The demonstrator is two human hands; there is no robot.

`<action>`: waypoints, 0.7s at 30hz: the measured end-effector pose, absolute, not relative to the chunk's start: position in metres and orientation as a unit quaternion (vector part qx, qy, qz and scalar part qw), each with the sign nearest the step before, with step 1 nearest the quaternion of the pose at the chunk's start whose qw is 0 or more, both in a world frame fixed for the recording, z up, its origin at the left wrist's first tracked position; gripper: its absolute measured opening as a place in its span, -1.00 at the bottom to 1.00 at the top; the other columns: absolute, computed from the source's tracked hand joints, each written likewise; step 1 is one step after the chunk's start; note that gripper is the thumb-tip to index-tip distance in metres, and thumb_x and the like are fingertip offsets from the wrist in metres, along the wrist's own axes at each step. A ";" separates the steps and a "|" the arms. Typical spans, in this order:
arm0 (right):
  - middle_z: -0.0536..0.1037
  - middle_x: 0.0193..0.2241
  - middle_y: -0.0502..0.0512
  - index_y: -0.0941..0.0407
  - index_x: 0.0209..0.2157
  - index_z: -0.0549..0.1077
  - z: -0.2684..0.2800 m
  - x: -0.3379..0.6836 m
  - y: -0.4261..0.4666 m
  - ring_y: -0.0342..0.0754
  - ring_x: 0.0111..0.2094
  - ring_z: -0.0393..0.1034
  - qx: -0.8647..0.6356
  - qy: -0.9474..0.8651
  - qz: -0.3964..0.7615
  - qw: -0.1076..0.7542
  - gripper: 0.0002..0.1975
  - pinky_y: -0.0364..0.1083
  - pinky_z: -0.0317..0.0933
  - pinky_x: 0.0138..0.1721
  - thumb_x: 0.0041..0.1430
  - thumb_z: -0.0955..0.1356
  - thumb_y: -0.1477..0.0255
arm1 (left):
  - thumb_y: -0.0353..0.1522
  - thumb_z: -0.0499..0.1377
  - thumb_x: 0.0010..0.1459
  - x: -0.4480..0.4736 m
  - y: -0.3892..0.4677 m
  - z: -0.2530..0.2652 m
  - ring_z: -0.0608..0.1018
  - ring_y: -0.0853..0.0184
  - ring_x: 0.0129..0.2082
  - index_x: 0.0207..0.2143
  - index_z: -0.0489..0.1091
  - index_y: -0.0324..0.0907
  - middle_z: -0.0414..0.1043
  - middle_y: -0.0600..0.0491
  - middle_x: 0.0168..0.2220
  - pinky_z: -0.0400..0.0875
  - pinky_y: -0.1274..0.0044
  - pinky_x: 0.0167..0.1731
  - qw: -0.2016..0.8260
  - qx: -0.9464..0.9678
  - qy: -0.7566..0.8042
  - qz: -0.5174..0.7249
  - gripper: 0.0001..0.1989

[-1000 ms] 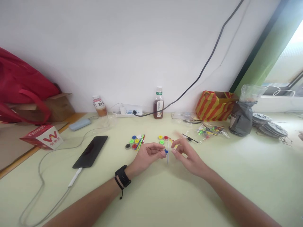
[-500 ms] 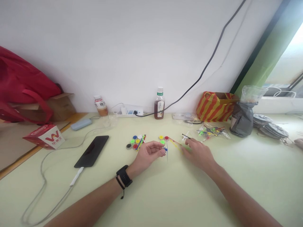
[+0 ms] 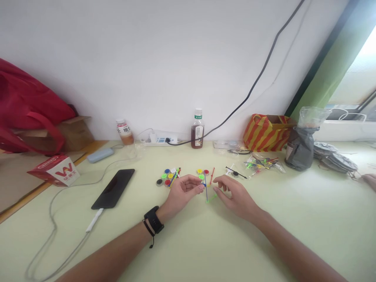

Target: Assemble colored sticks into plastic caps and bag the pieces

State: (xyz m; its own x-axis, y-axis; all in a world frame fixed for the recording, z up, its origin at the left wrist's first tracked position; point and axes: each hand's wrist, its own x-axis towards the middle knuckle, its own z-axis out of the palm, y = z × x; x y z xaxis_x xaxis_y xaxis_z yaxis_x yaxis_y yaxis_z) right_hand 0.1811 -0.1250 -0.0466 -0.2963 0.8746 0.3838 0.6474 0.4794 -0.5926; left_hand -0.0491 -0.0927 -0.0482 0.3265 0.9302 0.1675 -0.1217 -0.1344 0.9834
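My left hand (image 3: 188, 190), with a black watch (image 3: 154, 218) on its wrist, is closed in a pinch at the middle of a blue arrow pointer (image 3: 206, 194). The exact grip is partly hidden behind the fingertips. Close by on the right, my right hand (image 3: 237, 196) has thumb and forefinger apart, with nothing visible between them. A green arrow (image 3: 212, 198) lies by its thumb, and a red arrow (image 3: 212, 175) is just beyond the fingertips. Behind my hands sit small round pieces: yellow (image 3: 200, 171), red (image 3: 206, 172) and green (image 3: 201, 177). A black arrow (image 3: 241, 174) lies across a black round piece.
More coloured round pieces (image 3: 167, 176) and arrows are grouped left. A bag of parts (image 3: 264, 163) lies right. A phone (image 3: 113, 188) charges at left; a bottle (image 3: 197, 133) and power strip (image 3: 161, 140) stand by the wall. Another person's hand (image 3: 369, 181) shows far right.
My right hand has come away from the black arrow and moved left, close to my left hand. The black arrow now rests apart from it. My left hand stays in place.
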 end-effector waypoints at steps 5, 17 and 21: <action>0.55 -0.11 0.18 -0.03 0.16 0.39 -0.045 0.175 -0.129 0.07 -0.18 0.44 -0.408 -0.799 0.185 0.401 -0.67 0.07 0.37 -0.09 0.41 0.30 0.31 | -0.22 0.44 0.11 -0.048 -0.095 -0.050 0.67 0.26 -0.26 -0.17 0.58 -0.25 0.65 -0.08 -0.23 0.62 0.43 -0.18 0.571 0.611 0.328 0.440 -0.67; 0.65 -0.28 0.10 0.00 -0.14 0.63 -0.039 0.169 -0.127 0.03 -0.28 0.52 -0.414 -0.741 0.322 0.421 -0.80 0.01 0.42 -0.17 0.31 0.40 0.24 | -0.21 0.42 0.14 -0.047 -0.099 -0.054 0.69 0.19 -0.18 -0.16 0.56 -0.23 0.67 -0.12 -0.17 0.62 0.38 -0.11 0.560 0.631 0.317 0.432 -0.69; 0.65 -0.31 0.09 0.03 -0.21 0.59 -0.038 0.168 -0.129 0.02 -0.29 0.52 -0.428 -0.734 0.322 0.416 -0.82 -0.01 0.41 -0.19 0.31 0.38 0.25 | -0.22 0.42 0.14 -0.045 -0.101 -0.053 0.69 0.22 -0.20 -0.19 0.54 -0.23 0.66 -0.10 -0.19 0.60 0.39 -0.12 0.558 0.635 0.325 0.423 -0.70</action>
State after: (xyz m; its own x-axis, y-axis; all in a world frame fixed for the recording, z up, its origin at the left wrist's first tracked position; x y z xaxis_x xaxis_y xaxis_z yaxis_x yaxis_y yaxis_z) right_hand 0.1680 -0.1291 -0.0380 -0.2865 0.8973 0.3358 0.3606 0.4257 -0.8299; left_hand -0.0454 -0.1010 -0.0529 0.4305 0.8856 0.1746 -0.0591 -0.1654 0.9845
